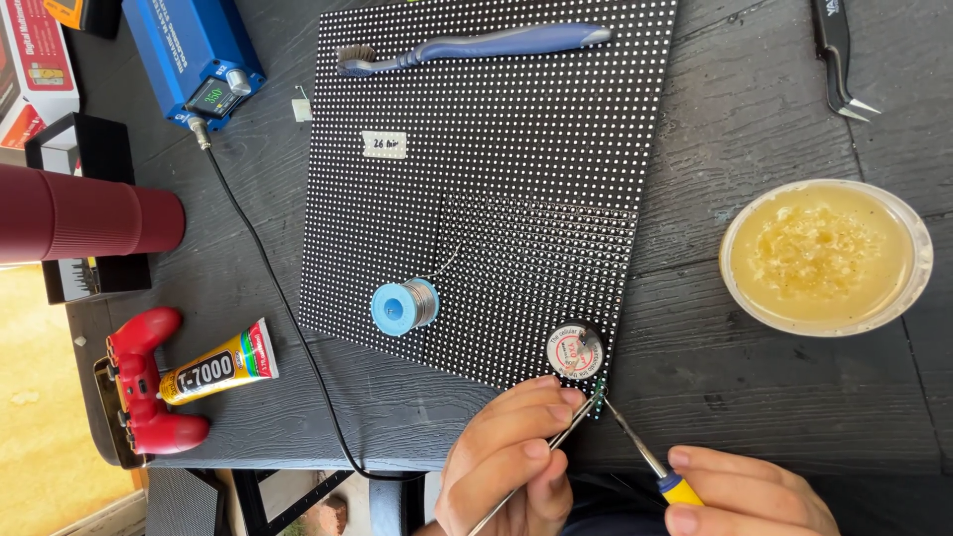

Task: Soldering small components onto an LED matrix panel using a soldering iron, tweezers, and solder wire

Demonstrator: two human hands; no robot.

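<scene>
At the lower centre of the frame, a small green circuit strip (600, 395) sits at the black dotted panel's (496, 179) bottom edge, met by two tools. The left hand (506, 462) pinches closed metal tweezers (541, 459); the right hand (749, 491) grips a yellow-handled soldering iron (645, 457). A solder spool (405, 306) lies nearby.

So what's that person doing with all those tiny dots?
A person is working at the near edge of a black LED dot panel on a dark table. The left hand holds thin metal tweezers, and the right hand holds a soldering iron with a yellow and blue grip. Both tips meet at a small green strip by the panel's corner. A spool of solder wire, a round tin and a toothbrush rest on the panel.
</scene>
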